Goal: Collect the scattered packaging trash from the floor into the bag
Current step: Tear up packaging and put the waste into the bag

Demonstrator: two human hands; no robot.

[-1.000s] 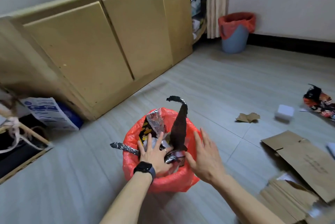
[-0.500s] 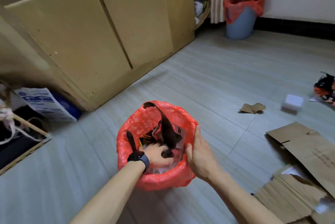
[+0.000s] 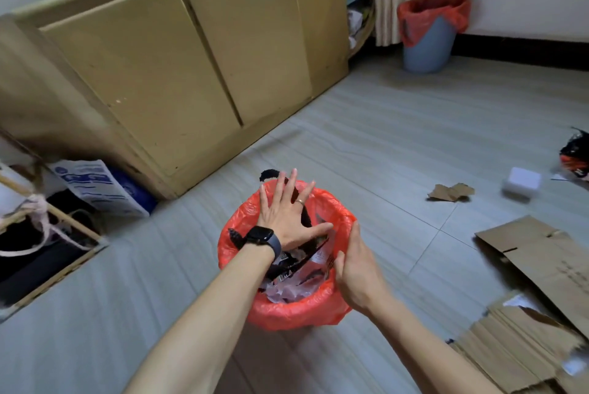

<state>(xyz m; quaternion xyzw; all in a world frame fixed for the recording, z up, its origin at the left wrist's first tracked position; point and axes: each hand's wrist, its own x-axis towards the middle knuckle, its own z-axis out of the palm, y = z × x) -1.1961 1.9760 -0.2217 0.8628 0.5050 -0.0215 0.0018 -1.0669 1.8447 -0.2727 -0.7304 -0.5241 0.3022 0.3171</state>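
Observation:
A red plastic bag stands open on the grey tile floor, stuffed with black and silver wrappers. My left hand, a dark watch on its wrist, is spread flat with fingers apart over the bag's mouth, on top of a black wrapper strip. At the bag's right rim, my right hand pinches the plastic, thumb inside and fingers outside. On the floor to the right lie a torn cardboard scrap, a small white box and a black-and-red wrapper.
Flattened cardboard and a stack of cardboard pieces lie at the right. A wooden cabinet runs along the left. A blue bin with a red liner stands by the far wall. A blue-and-white packet leans at the left.
My left hand pushed the wrappers down into the bag, then rose with its fingers spread. My right hand closed onto the bag's rim.

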